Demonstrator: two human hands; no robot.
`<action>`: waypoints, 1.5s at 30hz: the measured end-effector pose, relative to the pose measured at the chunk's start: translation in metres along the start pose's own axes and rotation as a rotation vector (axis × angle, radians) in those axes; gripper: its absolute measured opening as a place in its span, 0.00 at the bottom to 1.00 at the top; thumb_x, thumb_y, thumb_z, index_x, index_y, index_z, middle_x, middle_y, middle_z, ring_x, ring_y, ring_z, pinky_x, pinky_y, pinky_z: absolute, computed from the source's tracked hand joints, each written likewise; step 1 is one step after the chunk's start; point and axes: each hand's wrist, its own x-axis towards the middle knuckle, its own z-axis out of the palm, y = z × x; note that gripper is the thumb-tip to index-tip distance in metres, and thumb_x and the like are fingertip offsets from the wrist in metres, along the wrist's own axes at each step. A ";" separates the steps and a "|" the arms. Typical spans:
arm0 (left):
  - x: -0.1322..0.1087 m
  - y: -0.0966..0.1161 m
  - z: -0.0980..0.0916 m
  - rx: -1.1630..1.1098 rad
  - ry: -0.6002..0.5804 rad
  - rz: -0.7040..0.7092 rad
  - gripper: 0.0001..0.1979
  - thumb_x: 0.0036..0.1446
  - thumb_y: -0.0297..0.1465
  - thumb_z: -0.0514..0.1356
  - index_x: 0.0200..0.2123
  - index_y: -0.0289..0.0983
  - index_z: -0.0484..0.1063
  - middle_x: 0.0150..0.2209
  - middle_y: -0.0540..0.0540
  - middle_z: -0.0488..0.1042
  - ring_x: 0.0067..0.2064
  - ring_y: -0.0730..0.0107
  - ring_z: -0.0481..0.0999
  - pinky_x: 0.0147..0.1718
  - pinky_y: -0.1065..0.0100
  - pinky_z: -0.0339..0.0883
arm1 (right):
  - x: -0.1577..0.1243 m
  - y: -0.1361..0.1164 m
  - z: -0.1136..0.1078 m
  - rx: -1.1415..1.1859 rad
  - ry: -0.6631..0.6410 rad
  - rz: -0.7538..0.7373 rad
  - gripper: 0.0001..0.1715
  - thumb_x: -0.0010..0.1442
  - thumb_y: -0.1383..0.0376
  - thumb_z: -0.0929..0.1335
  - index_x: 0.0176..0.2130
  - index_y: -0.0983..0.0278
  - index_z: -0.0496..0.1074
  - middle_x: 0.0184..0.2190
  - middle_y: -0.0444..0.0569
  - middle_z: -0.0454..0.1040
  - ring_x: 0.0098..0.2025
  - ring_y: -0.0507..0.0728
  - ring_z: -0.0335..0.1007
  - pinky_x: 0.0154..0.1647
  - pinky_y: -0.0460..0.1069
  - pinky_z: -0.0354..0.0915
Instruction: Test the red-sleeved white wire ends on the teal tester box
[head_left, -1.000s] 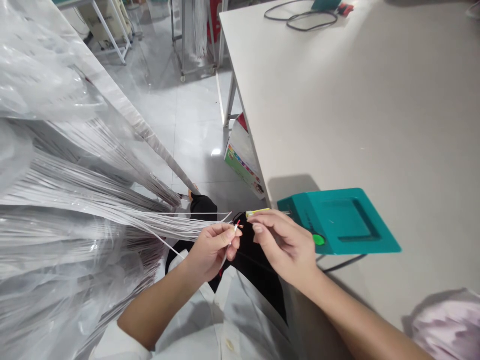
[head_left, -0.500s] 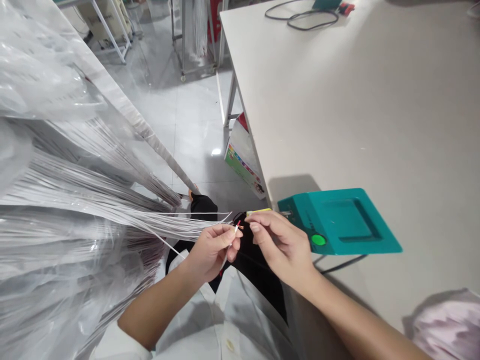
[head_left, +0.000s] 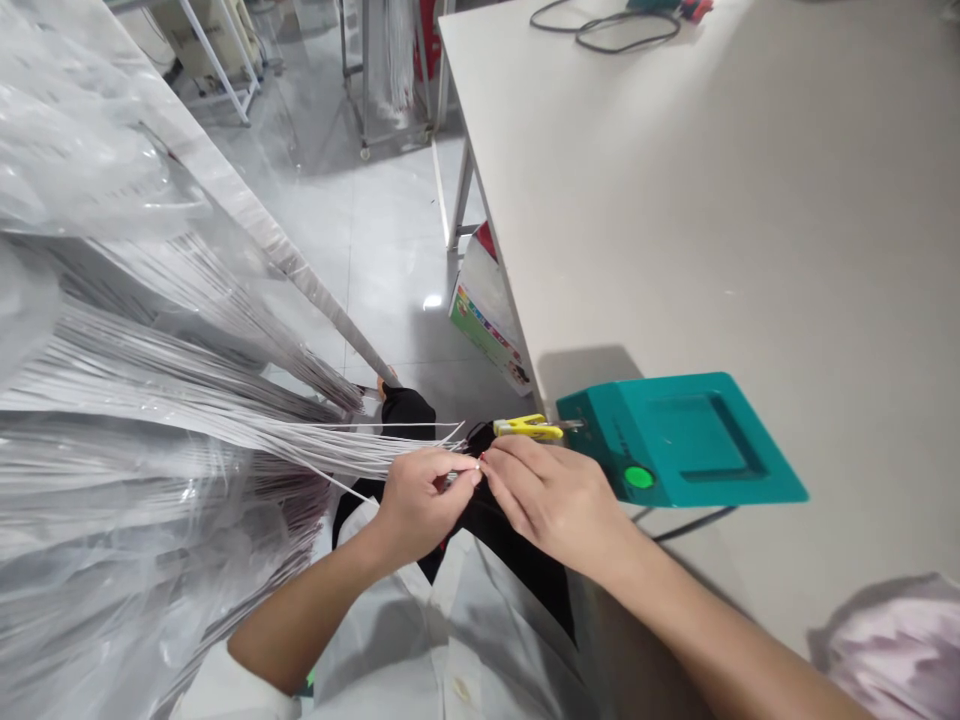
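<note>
My left hand (head_left: pixel 424 500) pinches a thin white cable, whose red-tipped end (head_left: pixel 481 458) just shows at the fingertips. Against that same end, my right hand (head_left: pixel 551 500) has its thumb and fingers pressed together; the fingers cover most of the cable. Behind the hands, a bundle of white cables (head_left: pixel 315 440) stretches in from the left. Just beyond my right hand, a yellow clip with a metal tip (head_left: pixel 529 428) sits at the edge of a teal device (head_left: pixel 697 440) that has a green button (head_left: pixel 639 478).
A pale table (head_left: pixel 675 220) fills the right side, with a black cord (head_left: pixel 626 40) at its far end and pink cloth (head_left: pixel 892 650) near the front. Plastic-wrapped cable bundles (head_left: pixel 97 540) hang at the left. A printed box (head_left: pixel 491 320) stands under the table's edge.
My right hand has come in to the left and closed at the cable end. My left hand has turned, hiding the exposed wires. The yellow clip now shows more fully.
</note>
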 end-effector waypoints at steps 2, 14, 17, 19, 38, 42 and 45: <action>-0.001 -0.001 0.003 -0.072 -0.007 -0.051 0.07 0.50 0.28 0.58 0.26 0.35 0.76 0.24 0.48 0.73 0.25 0.75 0.68 0.27 0.72 0.62 | 0.002 -0.001 -0.002 -0.084 -0.044 -0.030 0.10 0.59 0.70 0.63 0.31 0.69 0.72 0.29 0.52 0.75 0.29 0.55 0.72 0.29 0.48 0.65; 0.002 0.005 0.004 -0.502 -0.037 -0.315 0.09 0.46 0.33 0.63 0.25 0.31 0.73 0.17 0.51 0.70 0.16 0.83 0.62 0.15 0.77 0.57 | 0.002 0.000 -0.013 0.290 -0.135 0.323 0.08 0.60 0.66 0.62 0.38 0.65 0.69 0.34 0.52 0.75 0.31 0.53 0.72 0.30 0.47 0.68; -0.001 0.003 0.004 -0.453 -0.101 -0.295 0.08 0.48 0.32 0.62 0.23 0.31 0.73 0.14 0.53 0.66 0.16 0.82 0.64 0.15 0.78 0.57 | 0.006 -0.001 -0.011 0.371 -0.150 0.255 0.09 0.61 0.69 0.61 0.34 0.64 0.70 0.32 0.50 0.74 0.32 0.52 0.72 0.32 0.46 0.68; -0.002 0.000 0.006 -0.431 -0.072 -0.287 0.07 0.48 0.30 0.62 0.24 0.32 0.73 0.16 0.52 0.68 0.16 0.82 0.64 0.15 0.78 0.57 | 0.006 -0.001 -0.012 0.317 -0.163 0.195 0.12 0.61 0.70 0.60 0.30 0.64 0.70 0.29 0.49 0.74 0.31 0.52 0.72 0.31 0.46 0.68; 0.022 0.007 0.017 -0.569 -0.022 -0.285 0.21 0.45 0.28 0.64 0.46 0.32 0.73 0.23 0.51 0.73 0.19 0.83 0.65 0.19 0.76 0.63 | 0.008 0.059 -0.039 -0.262 -0.376 0.027 0.12 0.58 0.65 0.63 0.39 0.64 0.73 0.34 0.54 0.76 0.40 0.65 0.68 0.47 0.64 0.58; 0.027 0.007 0.022 -0.618 -0.035 -0.348 0.26 0.44 0.31 0.66 0.49 0.31 0.72 0.23 0.48 0.75 0.17 0.83 0.64 0.18 0.76 0.62 | 0.012 0.061 -0.038 -0.258 -0.391 -0.018 0.11 0.58 0.68 0.62 0.28 0.61 0.72 0.27 0.50 0.76 0.40 0.64 0.68 0.51 0.67 0.54; 0.029 0.007 0.026 -0.627 -0.019 -0.365 0.28 0.42 0.31 0.67 0.49 0.30 0.72 0.23 0.47 0.76 0.17 0.82 0.65 0.17 0.75 0.62 | 0.011 0.065 -0.036 -0.212 -0.377 -0.024 0.14 0.57 0.70 0.61 0.24 0.60 0.70 0.23 0.48 0.74 0.41 0.65 0.69 0.53 0.70 0.50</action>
